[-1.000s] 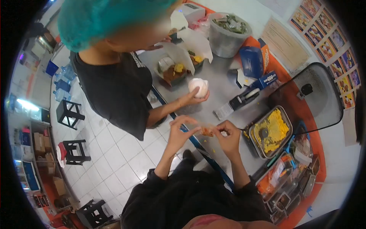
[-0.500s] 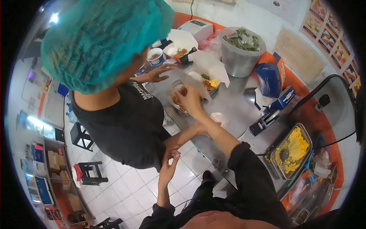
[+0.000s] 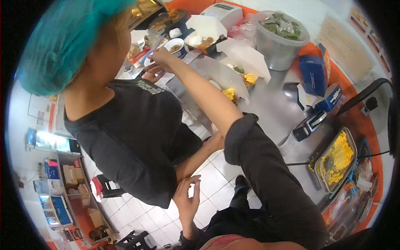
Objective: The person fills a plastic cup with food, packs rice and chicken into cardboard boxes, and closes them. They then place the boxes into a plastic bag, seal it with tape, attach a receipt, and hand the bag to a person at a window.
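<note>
My left hand (image 3: 186, 200) is low in the middle, beside the co-worker's arm, its fingers apart and nothing in it. At the upper left my right hand (image 3: 163, 59) has its fingers curled beside a white and blue cup (image 3: 176, 47). A thin blue item (image 3: 158, 43) rises by its fingertips; what the hand grips is too small to make out. Just below is a co-worker's hand (image 3: 153, 74). Under my right forearm, an open food box with yellow food (image 3: 229, 94) is partly hidden; another open box (image 3: 250, 78) stands behind it.
A co-worker in a black shirt (image 3: 125, 125) and green hair net stands at the left. A tub of leaves (image 3: 275, 50) is at the back. To the right are blue boxes (image 3: 313, 75), a tape dispenser (image 3: 309, 125) and a tray of yellow food (image 3: 336, 160).
My right hand has left the near food box and moved up and left to the cup. My left hand remains open by the co-worker's arm. The view has shifted.
</note>
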Available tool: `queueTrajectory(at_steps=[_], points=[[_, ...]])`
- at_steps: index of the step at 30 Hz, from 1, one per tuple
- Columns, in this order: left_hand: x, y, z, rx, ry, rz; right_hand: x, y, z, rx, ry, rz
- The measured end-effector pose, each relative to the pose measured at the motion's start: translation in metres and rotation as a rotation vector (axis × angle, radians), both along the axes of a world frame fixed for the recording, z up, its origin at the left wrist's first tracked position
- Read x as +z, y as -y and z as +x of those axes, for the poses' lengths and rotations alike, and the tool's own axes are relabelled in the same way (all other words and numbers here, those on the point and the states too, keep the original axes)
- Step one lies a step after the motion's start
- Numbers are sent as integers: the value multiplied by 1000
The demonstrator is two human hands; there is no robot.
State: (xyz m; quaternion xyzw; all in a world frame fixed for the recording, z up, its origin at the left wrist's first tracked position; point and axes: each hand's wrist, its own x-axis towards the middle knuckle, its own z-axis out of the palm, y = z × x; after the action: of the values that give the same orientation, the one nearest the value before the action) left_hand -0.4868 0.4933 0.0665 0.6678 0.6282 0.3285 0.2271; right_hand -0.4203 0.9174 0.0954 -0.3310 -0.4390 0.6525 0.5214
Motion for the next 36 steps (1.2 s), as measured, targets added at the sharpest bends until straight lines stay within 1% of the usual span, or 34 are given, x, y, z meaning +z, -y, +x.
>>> queueTrajectory(at_steps=[1,2,4,5,6,8,9,10,11,12,13,15,17,18,19,20,21,22,23,25,26,28,30,32,34,35,36], points=[[6,3,-1,70,21,35,8,0,-9,26,22,-41],[9,7,-4,79,16,45,16,1,-17,52,44,-79],[13,14,-10,154,217,41,36,4,-30,102,95,-152],[14,15,-10,133,261,25,44,6,-32,-52,345,36],[17,13,-9,139,259,40,45,5,-38,-46,342,51],[26,7,-5,-28,181,37,43,7,-46,79,-55,-59],[23,5,-3,-72,189,43,43,7,-50,21,-30,-17],[21,4,-2,-70,195,51,42,5,-51,24,-24,-10],[20,4,-1,-122,163,47,41,4,-50,-40,48,10],[18,4,2,-176,132,41,54,17,-43,-105,119,28],[16,7,5,-192,160,28,59,35,-27,-65,119,41],[12,15,12,-202,212,-17,33,49,-8,-164,-26,239],[8,21,21,-212,266,-52,-14,98,33,-575,128,857],[7,22,25,-233,336,-90,-28,138,58,-695,182,648],[5,26,29,-255,403,-133,-3,219,91,-384,-125,100],[3,27,33,-261,415,-132,-48,252,111,-441,-90,243],[1,27,36,-286,427,-169,-100,277,128,-674,252,457],[0,27,40,-311,437,-207,-121,327,158,-561,607,351],[1,25,45,-360,418,-190,-152,363,179,-403,801,91],[7,21,57,-418,398,-172,-157,437,205,-430,1537,354],[8,17,66,-488,377,-153,-166,459,213,-478,1556,310],[13,16,88,-561,398,-135,-192,513,223,-189,1573,275],[2,21,112,-631,353,-102,-200,545,218,-194,1497,345],[-6,33,142,-683,462,-170,-212,557,214,-182,1418,410],[-9,47,177,-832,515,-96,-158,574,225,-70,1232,148],[-10,57,194,-874,514,-111,-153,588,236,-158,1229,78],[-4,68,211,-944,513,-118,-144,604,250,-298,1247,120]])
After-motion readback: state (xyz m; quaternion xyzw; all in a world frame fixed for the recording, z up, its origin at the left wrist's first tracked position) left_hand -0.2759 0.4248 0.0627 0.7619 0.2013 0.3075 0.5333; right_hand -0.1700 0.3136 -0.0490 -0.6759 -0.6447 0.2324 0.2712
